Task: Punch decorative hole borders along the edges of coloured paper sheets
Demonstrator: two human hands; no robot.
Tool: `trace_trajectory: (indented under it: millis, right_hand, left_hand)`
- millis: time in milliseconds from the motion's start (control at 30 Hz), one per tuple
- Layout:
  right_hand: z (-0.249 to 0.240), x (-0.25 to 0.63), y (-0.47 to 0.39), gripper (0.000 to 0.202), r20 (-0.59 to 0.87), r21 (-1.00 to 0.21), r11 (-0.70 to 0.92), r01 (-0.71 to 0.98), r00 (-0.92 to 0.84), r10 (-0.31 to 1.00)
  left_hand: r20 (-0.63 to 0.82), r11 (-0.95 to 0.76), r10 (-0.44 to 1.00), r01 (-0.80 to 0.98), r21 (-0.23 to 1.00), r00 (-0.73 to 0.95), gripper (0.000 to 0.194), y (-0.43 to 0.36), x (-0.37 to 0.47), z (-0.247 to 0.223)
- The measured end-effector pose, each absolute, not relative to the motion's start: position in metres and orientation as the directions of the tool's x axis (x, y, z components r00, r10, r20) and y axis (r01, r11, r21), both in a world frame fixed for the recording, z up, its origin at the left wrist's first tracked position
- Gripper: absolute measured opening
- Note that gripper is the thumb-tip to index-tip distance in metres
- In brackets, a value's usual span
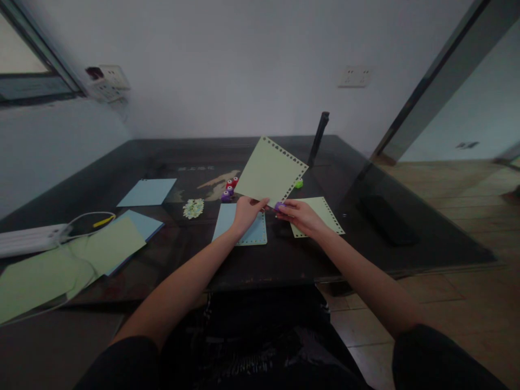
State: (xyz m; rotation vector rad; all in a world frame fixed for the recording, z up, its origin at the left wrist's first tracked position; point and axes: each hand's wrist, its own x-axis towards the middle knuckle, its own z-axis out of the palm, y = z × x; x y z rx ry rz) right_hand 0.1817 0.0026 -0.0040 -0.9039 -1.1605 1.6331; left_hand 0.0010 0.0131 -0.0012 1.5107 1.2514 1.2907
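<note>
In my left hand (247, 212) is the lower corner of a pale green sheet (270, 170), pinched between thumb and fingers. The sheet is tilted above the table, with a row of punched holes along its upper right and right edges. My right hand (300, 214) is closed around a small purple paper punch (279, 207) at the sheet's lower right corner. Beneath my left hand lies a light blue sheet (223, 219) with holes along its edges. Another pale green sheet (320, 208), also with edge holes, lies partly under my right hand.
Small red (232, 183) and purple punches (227, 194) and a green one (299, 183) sit behind the sheets. A pile of pale cut bits (193, 208) lies left. Further left are blue paper (148, 192), green paper (81, 260) and a power strip (32, 240). A black phone-like slab (385, 221) lies right.
</note>
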Motion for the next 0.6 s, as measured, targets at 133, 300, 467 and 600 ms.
trace_trajectory:
  millis: [133,300,467,600]
  right_hand:
    - [-0.0028,0.1815,0.0010,0.022,-0.052,-0.959,-0.137,-0.246,-0.326,0.944]
    - [-0.0020,0.1809,0.0002,0.023,-0.051,-0.964,-0.133,-0.231,-0.328,0.943]
    - [-0.0032,0.1807,0.0008,0.021,-0.045,-0.969,-0.120,-0.216,-0.326,0.944]
    - [-0.0028,0.1805,0.0001,0.019,-0.052,-0.971,-0.123,-0.206,-0.321,0.946]
  left_hand:
    - [0.216,-0.213,0.976,0.191,0.958,0.003,0.022,0.0123,0.0013,0.0002]
    - [0.219,-0.214,0.976,0.199,0.956,0.001,0.022,0.0123,0.0013,0.0012]
    - [0.218,-0.215,0.976,0.193,0.957,0.005,0.023,0.0115,0.0012,0.0015]
    - [0.209,-0.205,0.978,0.191,0.960,0.000,0.024,0.0118,0.0012,0.0008]
